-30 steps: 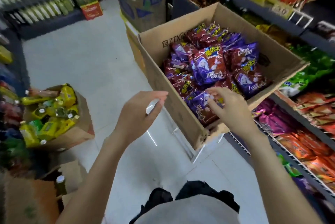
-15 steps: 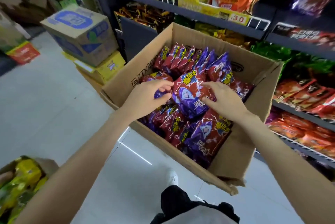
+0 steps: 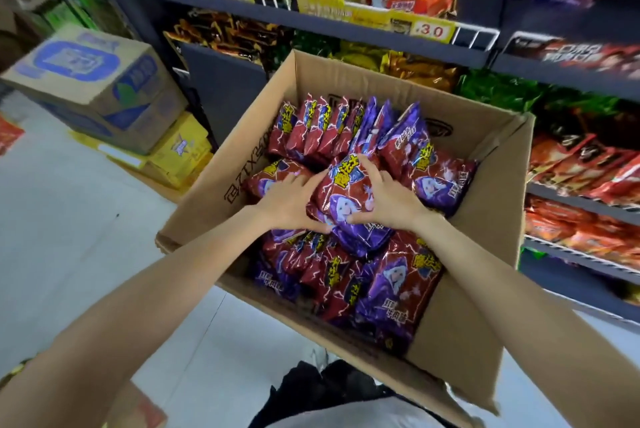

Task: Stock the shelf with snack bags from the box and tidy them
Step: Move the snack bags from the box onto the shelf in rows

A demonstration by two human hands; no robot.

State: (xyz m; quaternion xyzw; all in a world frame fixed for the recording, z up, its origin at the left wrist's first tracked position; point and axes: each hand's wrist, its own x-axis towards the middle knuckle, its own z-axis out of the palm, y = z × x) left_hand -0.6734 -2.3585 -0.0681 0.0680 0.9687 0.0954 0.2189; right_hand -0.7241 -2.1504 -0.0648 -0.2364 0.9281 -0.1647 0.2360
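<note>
Now both hands' [image 3: 289,200] grip around bag [image 3: 341,206]

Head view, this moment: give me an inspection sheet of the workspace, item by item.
Surface: pale tiled floor.
Job's things: open cardboard box full of red-and-purple snack bags; one snack bag on top, between both hands.
Clutter: blue-printed carton on yellow boxes, at left.
Grip: left hand and right hand clasp the top bag's sides.
Cables: nothing seen.
Surroundings: stocked store shelves behind the box, price tag.
</note>
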